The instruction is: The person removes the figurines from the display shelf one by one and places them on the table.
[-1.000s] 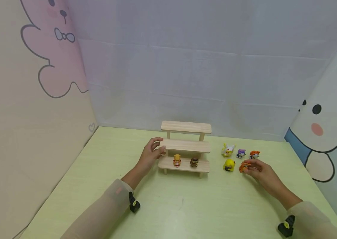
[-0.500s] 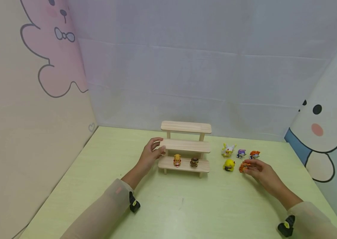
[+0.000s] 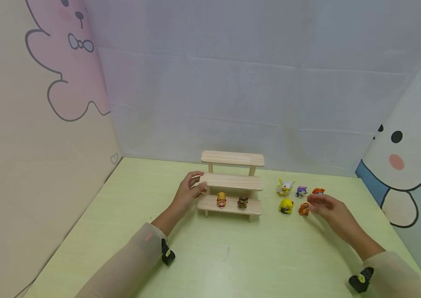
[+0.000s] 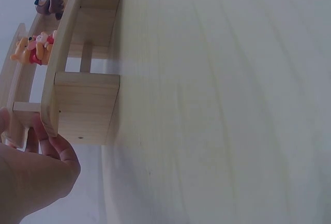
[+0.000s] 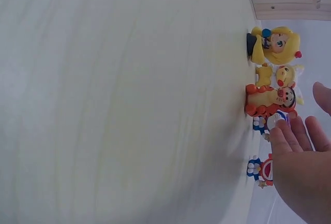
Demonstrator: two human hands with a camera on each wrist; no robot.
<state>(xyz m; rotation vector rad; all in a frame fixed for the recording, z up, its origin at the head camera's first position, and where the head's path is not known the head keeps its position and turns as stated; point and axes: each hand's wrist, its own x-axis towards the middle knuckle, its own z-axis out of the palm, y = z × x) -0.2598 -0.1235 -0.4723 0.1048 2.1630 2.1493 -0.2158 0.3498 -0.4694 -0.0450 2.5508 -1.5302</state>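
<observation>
A three-tier wooden stand (image 3: 231,182) sits on the pale green table (image 3: 210,256). On its lowest tier stand a yellow-orange bear figure (image 3: 221,200) and a brown figure (image 3: 242,202). My left hand (image 3: 197,184) grips the left end of the middle tier, and its fingers (image 4: 49,144) curl round the board. My right hand (image 3: 316,200) hovers open beside an orange tiger figure (image 3: 303,209), with fingers (image 5: 292,136) straight and not touching the tiger figure (image 5: 269,101).
A yellow figure (image 3: 286,205), a white-and-yellow one (image 3: 285,187), a purple one (image 3: 301,191) and an orange-haired one (image 3: 318,191) stand right of the stand. Printed panels wall in the table on the left, back and right.
My right hand has let go of the orange tiger figure and drawn slightly up and back; the tiger now stands free on the table. The left hand has not moved.
</observation>
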